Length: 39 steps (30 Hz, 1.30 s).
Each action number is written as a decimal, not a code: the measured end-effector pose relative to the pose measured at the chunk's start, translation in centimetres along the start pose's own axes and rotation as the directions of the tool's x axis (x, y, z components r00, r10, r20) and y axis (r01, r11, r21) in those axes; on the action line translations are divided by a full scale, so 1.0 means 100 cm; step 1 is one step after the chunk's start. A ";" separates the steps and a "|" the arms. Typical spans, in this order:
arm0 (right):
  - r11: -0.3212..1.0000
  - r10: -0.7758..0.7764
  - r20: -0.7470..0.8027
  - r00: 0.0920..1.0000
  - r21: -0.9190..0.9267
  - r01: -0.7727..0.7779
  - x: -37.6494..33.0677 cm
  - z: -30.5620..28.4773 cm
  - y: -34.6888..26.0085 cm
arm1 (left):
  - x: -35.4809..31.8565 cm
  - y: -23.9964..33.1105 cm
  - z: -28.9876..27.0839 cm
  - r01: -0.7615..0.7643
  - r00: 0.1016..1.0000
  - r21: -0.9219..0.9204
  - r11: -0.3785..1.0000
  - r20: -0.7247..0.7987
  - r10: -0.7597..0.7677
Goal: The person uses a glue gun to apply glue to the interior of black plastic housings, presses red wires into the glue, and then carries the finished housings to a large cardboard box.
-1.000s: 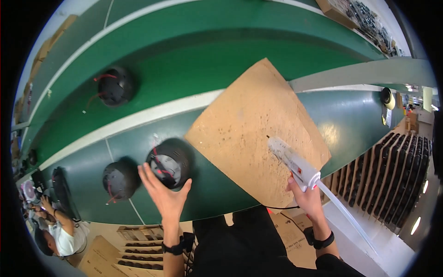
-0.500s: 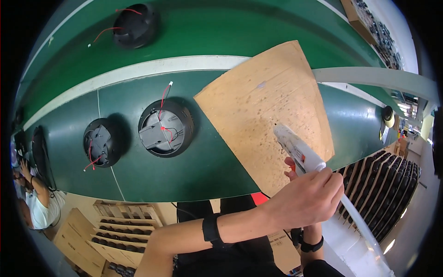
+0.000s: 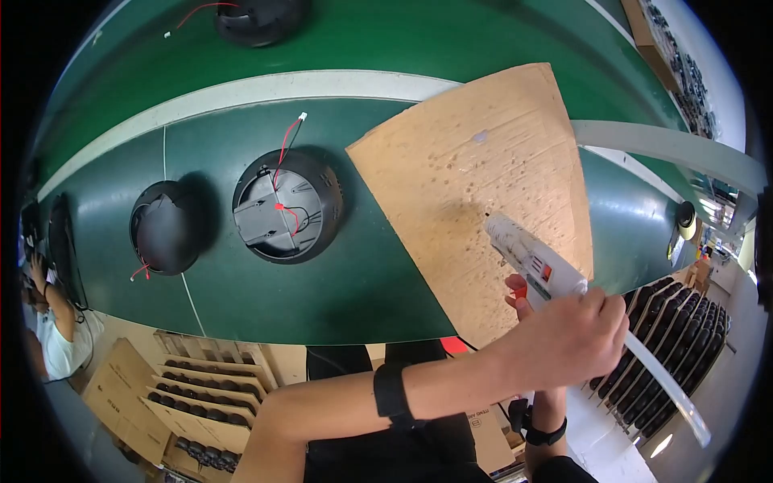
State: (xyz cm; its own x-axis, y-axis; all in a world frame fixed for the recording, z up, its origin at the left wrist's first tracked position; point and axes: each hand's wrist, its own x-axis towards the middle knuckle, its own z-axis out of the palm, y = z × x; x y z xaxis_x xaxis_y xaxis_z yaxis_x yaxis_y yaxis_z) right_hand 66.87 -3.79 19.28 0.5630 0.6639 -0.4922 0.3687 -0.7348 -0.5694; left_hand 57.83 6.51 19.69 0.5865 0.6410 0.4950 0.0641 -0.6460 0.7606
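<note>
A white hot-glue gun (image 3: 527,258) points up-left over a brown pressed-board sheet (image 3: 483,169) lying on the green belt (image 3: 338,290). My left hand (image 3: 576,338), black band on its wrist, reaches across my body and closes over the rear of the gun, where a translucent glue stick (image 3: 664,382) juts out toward the lower right. My right hand (image 3: 516,290) is mostly hidden under the left; its fingers show at the gun's grip by the red trigger. A round black housing (image 3: 286,205) with red wires lies open side up, left of the board.
A black dome part (image 3: 165,228) sits left of the housing, and another black part (image 3: 258,16) lies on the far belt. Cardboard boxes of black parts (image 3: 193,394) stand below the belt. A person (image 3: 52,330) works at far left. Dark racks (image 3: 680,338) stand at right.
My left hand left the black housing and swung right across my body onto the back of the glue gun. The gun stays over the board in my right hand.
</note>
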 end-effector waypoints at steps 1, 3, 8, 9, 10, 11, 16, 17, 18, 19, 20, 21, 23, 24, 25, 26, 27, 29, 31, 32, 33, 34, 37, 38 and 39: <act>1.000 -0.011 -0.001 1.000 -0.007 0.011 0.005 -0.002 -0.002 | 0.000 -0.003 0.004 0.001 1.000 0.009 1.000 -0.002 -0.001; 0.999 -0.035 0.004 0.999 -0.018 0.035 0.014 -0.003 -0.006 | -0.001 -0.008 0.013 -0.034 0.999 -0.034 0.999 -0.016 0.034; 0.996 -0.053 -0.008 0.999 -0.071 0.053 0.032 -0.016 -0.003 | -0.007 0.006 -0.021 0.075 0.996 -0.142 0.987 -0.043 -0.082; 0.995 -0.061 -0.004 0.998 -0.077 0.061 0.038 -0.018 -0.001 | -0.015 0.001 -0.037 0.059 0.991 -0.226 0.972 -0.103 -0.084; 0.992 -0.069 0.000 0.998 -0.104 0.069 -0.042 -0.044 0.028 | -0.029 -0.009 -0.068 0.184 0.974 -0.214 0.959 -0.089 -0.207; 0.992 -0.065 -0.036 0.997 -0.113 0.060 0.018 -0.024 0.005 | -0.042 -0.015 -0.088 0.278 0.954 -0.213 0.937 -0.050 -0.295; 0.989 -0.064 0.124 0.990 -0.126 0.080 0.026 -0.033 0.006 | -0.090 -0.103 -0.181 0.521 0.851 0.525 0.673 -0.374 -0.367; 0.988 -0.068 0.138 0.988 -0.129 0.086 0.025 -0.029 0.002 | -0.100 -0.118 -0.188 0.534 0.845 0.564 0.630 -0.375 -0.380; 0.990 -0.062 0.106 0.992 -0.118 0.074 0.023 -0.026 -0.004 | -0.111 -0.132 -0.198 0.598 0.802 0.448 0.665 -0.320 -0.505; 0.992 -0.042 0.046 0.998 -0.119 0.047 0.019 -0.027 -0.001 | -0.119 -0.147 -0.193 0.652 0.758 0.303 0.695 -0.232 -0.610; 0.984 -0.069 0.030 0.997 -0.163 0.073 0.019 -0.027 0.007 | -0.122 -0.146 -0.192 0.659 0.752 0.301 0.689 -0.233 -0.617; 0.983 -0.066 0.037 0.997 -0.167 0.071 0.017 -0.027 0.009 | -0.125 -0.140 -0.191 0.688 0.725 0.304 0.660 -0.232 -0.649; 0.996 -0.048 0.020 0.999 -0.080 0.050 0.014 -0.025 0.010 | -0.143 -0.125 -0.189 0.722 0.684 0.353 0.595 -0.236 -0.690; 0.998 -0.052 0.068 0.996 -0.043 0.055 0.013 -0.027 0.011 | -0.149 -0.112 -0.185 0.789 0.600 0.320 0.525 -0.214 -0.771; 0.998 -0.057 0.106 0.993 -0.023 0.060 0.014 -0.023 0.007 | -0.154 -0.092 -0.190 0.851 0.497 0.309 0.425 -0.210 -0.842; 0.998 -0.034 0.093 0.995 -0.047 0.038 0.013 -0.022 0.007 | -0.164 -0.084 -0.186 0.874 0.466 0.246 0.418 -0.184 -0.866; 0.997 -0.011 0.080 0.997 -0.069 0.017 0.011 -0.021 0.007 | -0.174 -0.079 -0.182 0.895 0.436 0.184 0.407 -0.157 -0.886; 1.000 -0.010 0.058 0.998 0.002 0.010 0.002 -0.021 0.010 | -0.187 -0.077 -0.180 0.902 0.427 -0.016 0.432 -0.113 -0.897; 0.986 -0.166 0.117 0.979 0.013 0.166 -0.012 -0.025 0.006 | -0.185 -0.079 -0.183 0.891 0.406 -0.156 0.427 -0.148 -0.902; 0.988 -0.152 0.125 0.980 -0.004 0.153 -0.022 -0.028 0.006 | -0.185 -0.081 -0.188 0.896 0.396 -0.151 0.419 -0.157 -0.905; 0.984 -0.176 0.183 0.967 -0.004 0.180 -0.031 -0.030 0.000 | -0.184 -0.083 -0.187 0.866 0.423 -0.168 0.470 -0.255 -0.870; 0.981 -0.175 0.249 0.953 -0.037 0.190 -0.039 -0.030 0.000 | -0.183 -0.086 -0.185 0.834 0.441 -0.181 0.522 -0.350 -0.826; 0.974 -0.228 0.324 0.918 0.095 0.208 -0.058 -0.017 0.017 | -0.172 -0.079 -0.202 0.642 0.766 0.262 0.721 -0.257 -0.589; 0.975 -0.201 0.365 0.909 -0.016 0.222 -0.061 -0.015 0.014 | -0.168 -0.081 -0.201 0.530 0.844 0.380 0.758 -0.143 -0.518; 0.975 -0.198 0.371 0.907 -0.024 0.222 -0.065 -0.010 0.011 | -0.159 -0.080 -0.197 0.512 0.846 0.369 0.776 -0.057 -0.531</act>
State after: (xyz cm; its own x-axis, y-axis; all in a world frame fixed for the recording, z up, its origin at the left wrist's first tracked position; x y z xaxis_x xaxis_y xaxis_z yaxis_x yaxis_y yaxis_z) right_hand 64.32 -9.07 22.52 0.1636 0.7993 -0.5782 0.5020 -0.5720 -0.6487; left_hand 32.06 9.62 13.98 0.4156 0.9087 0.0392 0.6482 -0.3261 0.6882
